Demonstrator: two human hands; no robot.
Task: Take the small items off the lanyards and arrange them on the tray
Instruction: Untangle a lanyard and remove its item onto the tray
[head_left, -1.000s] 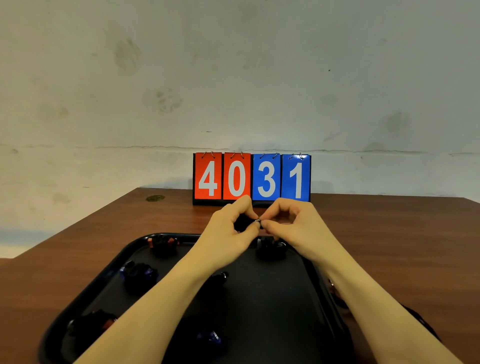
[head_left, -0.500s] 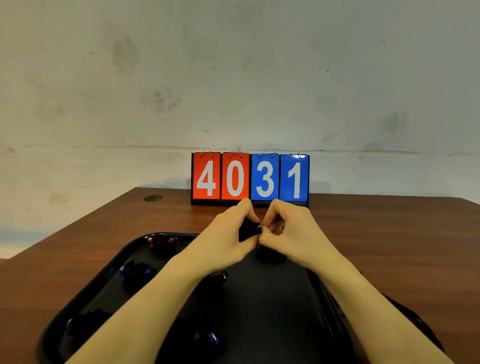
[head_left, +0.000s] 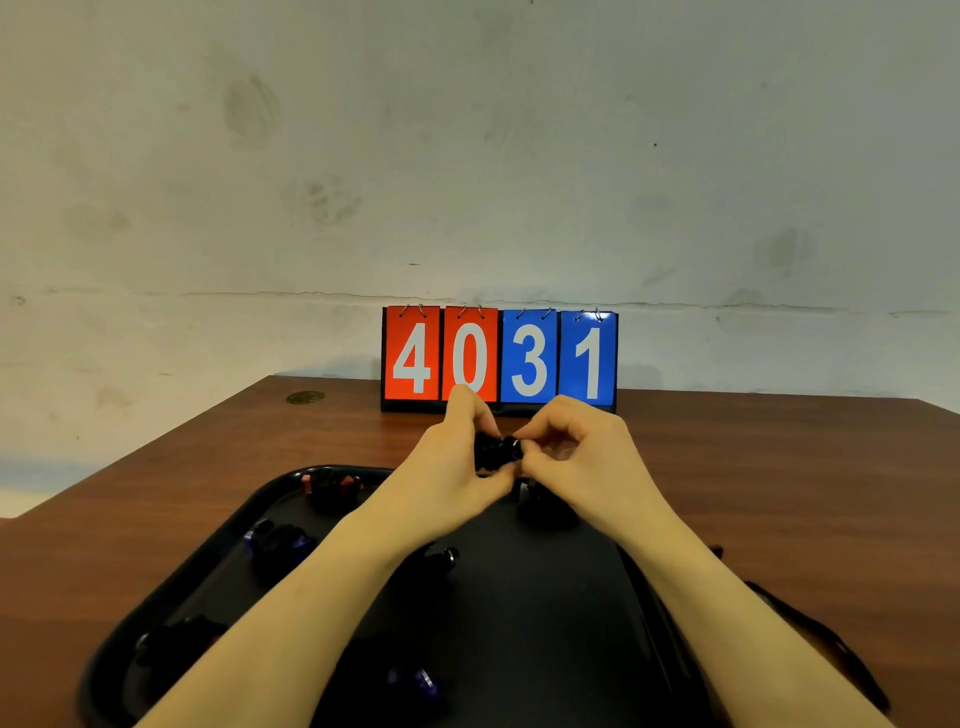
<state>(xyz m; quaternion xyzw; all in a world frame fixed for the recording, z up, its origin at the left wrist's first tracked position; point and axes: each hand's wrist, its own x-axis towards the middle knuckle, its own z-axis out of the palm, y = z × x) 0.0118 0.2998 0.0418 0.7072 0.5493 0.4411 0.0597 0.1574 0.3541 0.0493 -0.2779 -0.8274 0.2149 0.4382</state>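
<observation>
Largest first: the wooden bench (head_left: 779, 467) runs back to a grey wall, w/ a flip scoreboard (head_left: 500, 358) reading 4031 standing at its far edge. Nearer us sits the black tray (head_left: 171, 582), its near end cut off by the frame. On it we make out several small dark items – one w/ red bits (head_left: 332, 486) at the far left corner, one w/ blue (head_left: 278, 543) nearer on the left, a dark one (head_left: 436, 561) mid-tray beside our left forearm, another bluish one (head_left: 415, 683) near the bottom edge. Exact shapes are too dark to tell.

Both hands are raised together above the tray's far end. Our left hand (head_left: 457, 467) has its grip pinched on a small black item (head_left: 493, 452); our right hand (head_left: 576, 452) pinches the same piece from the other side, fingertips meeting at its right end. So the item lies between the two grips, its length approx. left-right, neither hand clearly nearer. We judge the detaching step is under way – the pull apart would go sideways along that axis.

Hidden: the clip or ring itself is covered by fingers, and we can't tell if it's free yet. A dark strap (head_left: 810, 639), prob. a lanyard, trails on the bench right of the tray, partly behind our right forearm.
</observation>
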